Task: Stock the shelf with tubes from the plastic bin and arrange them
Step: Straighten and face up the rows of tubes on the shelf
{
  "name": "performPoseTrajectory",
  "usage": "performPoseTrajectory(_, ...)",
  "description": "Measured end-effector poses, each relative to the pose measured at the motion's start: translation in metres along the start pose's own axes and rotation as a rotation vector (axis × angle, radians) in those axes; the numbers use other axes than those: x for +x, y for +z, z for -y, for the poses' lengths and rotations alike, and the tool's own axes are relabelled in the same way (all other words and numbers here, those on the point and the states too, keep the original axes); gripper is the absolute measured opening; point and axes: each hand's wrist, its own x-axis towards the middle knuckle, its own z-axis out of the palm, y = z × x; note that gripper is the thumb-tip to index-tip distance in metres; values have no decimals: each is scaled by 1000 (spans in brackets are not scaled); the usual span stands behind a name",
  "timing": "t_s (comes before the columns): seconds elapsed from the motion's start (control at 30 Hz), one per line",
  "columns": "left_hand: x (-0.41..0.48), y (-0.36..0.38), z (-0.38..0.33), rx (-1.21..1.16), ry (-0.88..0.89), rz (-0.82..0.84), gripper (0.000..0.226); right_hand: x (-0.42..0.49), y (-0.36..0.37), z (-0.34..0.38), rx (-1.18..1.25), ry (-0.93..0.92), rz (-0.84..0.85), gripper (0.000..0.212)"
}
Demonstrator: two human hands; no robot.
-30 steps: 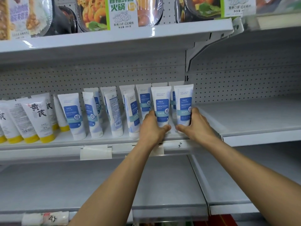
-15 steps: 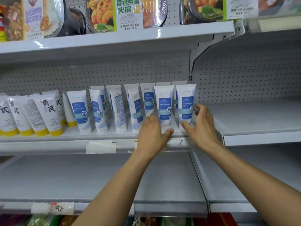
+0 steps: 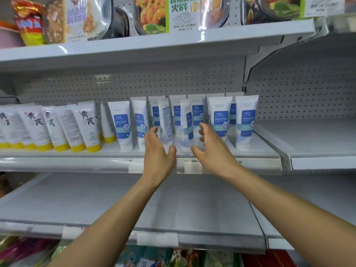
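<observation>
step: arranging rather than fetching, by the look of it; both hands are up at the middle shelf (image 3: 77, 160), centre of frame.
task things: blue-label tubes (image 3: 220, 120) stand caps-down in a packed row from centre to centre-right of that shelf. The plastic bin is not in view.
targets: two front tubes sit between the hands, both blurred. The back-facing tube (image 3: 166, 120) shows its print side and the leaning tube (image 3: 186, 130) is tilted.
left hand (image 3: 159, 153): fingers (image 3: 153, 132) spread and lightly curved, thumb out, holding nothing; just left of the back-facing tube, contact unclear.
right hand (image 3: 212, 151): likewise spread wide and empty, just right of the leaning tube; cannot tell if it touches.
arms: both forearms rise from the bottom of the frame over the bare lower shelf (image 3: 192, 205) and converge, palms facing each other.
next move: probably close on those two tubes, turn the label forward, stand the leaning one straight and line both up with the neighbours. A light grip is needed, since a knock could topple the packed row.
rest: yellow-capped tubes (image 3: 86, 128) at left; food packs (image 3: 154, 16) on the top shelf.
</observation>
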Motion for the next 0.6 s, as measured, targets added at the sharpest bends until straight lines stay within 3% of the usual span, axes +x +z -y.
performPoseTrajectory(0.17,28,-2,10,-48,-91,196,75,26,22,7,99,192,24,65)
performPoseTrajectory(0.3,42,-1,13,-109,-163,287,63,33,36,6,168,275,38,68)
performPoseTrajectory(0.47,47,-1,25,-113,-128,288,54,30,49,4,140,289,-10,72)
performPoseTrajectory(0.6,46,4,29,-84,-94,244,62,28,53,5,85,278,-91,73)
